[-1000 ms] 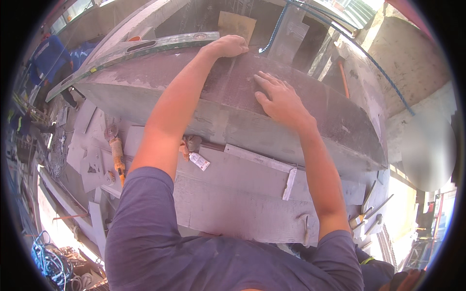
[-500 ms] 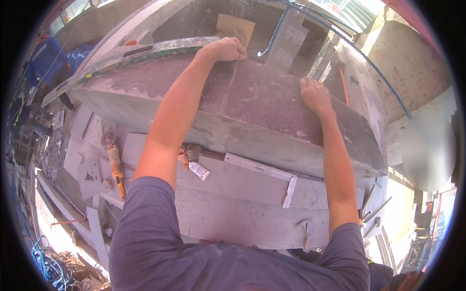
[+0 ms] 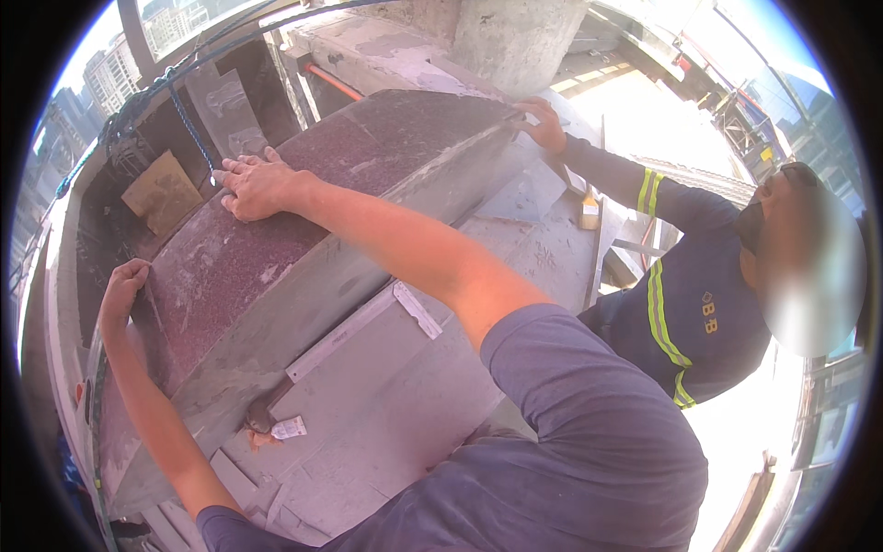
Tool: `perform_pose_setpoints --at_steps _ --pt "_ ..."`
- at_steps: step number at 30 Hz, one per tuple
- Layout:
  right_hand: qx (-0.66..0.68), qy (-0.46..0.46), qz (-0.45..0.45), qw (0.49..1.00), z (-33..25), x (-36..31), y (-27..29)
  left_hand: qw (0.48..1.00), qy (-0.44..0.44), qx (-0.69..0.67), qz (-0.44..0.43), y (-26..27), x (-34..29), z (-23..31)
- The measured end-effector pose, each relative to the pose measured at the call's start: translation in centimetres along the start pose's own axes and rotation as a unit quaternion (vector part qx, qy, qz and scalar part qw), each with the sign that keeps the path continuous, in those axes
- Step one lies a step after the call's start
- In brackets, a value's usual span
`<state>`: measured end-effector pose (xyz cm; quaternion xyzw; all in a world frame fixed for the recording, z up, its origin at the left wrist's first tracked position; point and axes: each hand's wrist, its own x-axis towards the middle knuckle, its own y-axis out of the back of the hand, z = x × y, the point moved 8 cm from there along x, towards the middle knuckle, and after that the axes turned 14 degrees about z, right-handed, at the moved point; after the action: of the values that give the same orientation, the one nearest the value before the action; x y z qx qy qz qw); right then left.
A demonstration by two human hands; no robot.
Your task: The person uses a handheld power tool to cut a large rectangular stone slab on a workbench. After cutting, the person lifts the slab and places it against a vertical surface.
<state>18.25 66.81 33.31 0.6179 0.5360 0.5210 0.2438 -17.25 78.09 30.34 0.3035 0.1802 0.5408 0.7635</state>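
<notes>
A long, curved block [image 3: 248, 258] with a dusty dark-red top and a thick grey side lies in front of me. Bent fingers of my left hand [image 3: 127, 285] hook over its far edge, toward the left. My right hand [image 3: 259, 184] rests on the top farther right, near the far edge, fingers spread and nothing held. At the block's right end, a co-worker's hand [image 3: 544, 126] touches the tip. Below the grey side lie a metal square [image 3: 345, 331], a small white tube [image 3: 289, 428] and a dark rounded object [image 3: 260, 414].
A co-worker [image 3: 685, 276] in a dark top with reflective stripes stands to the right. A blue rope [image 3: 191, 124] hangs beyond the block near a tan board [image 3: 163, 195]. An orange pipe [image 3: 333, 82] and a concrete column [image 3: 515, 46] are behind; a brush [image 3: 589, 212] lies rightward.
The view has swung right, bringing the co-worker at the block's right end into sight. My right hand has changed from curled fingers to spread ones. My left hand stays at the far edge.
</notes>
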Motion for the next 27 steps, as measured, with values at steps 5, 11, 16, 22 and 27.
perform_pose_setpoints --at_steps 5,11,16,22,27 --pt "-0.122 -0.091 0.035 0.988 10.2 -5.9 8.2 1.000 0.017 0.001 -0.001 1.0 -0.2 1.0" --pt "-0.166 -0.229 0.055 0.958 20.8 -7.6 13.4 0.958 0.059 0.244 0.141 -0.5 1.8 -1.4" --pt "-0.146 -0.208 0.106 0.961 20.7 -10.5 13.9 0.921 0.004 0.329 0.210 0.2 1.1 -1.5" --pt "-0.164 -0.220 0.073 0.959 21.3 -11.8 13.2 0.916 -0.019 0.357 0.180 -0.3 2.0 -1.1" --pt "-0.168 -0.206 0.087 0.960 21.4 -11.2 14.1 0.910 -0.014 0.362 0.202 0.1 2.2 -0.9"
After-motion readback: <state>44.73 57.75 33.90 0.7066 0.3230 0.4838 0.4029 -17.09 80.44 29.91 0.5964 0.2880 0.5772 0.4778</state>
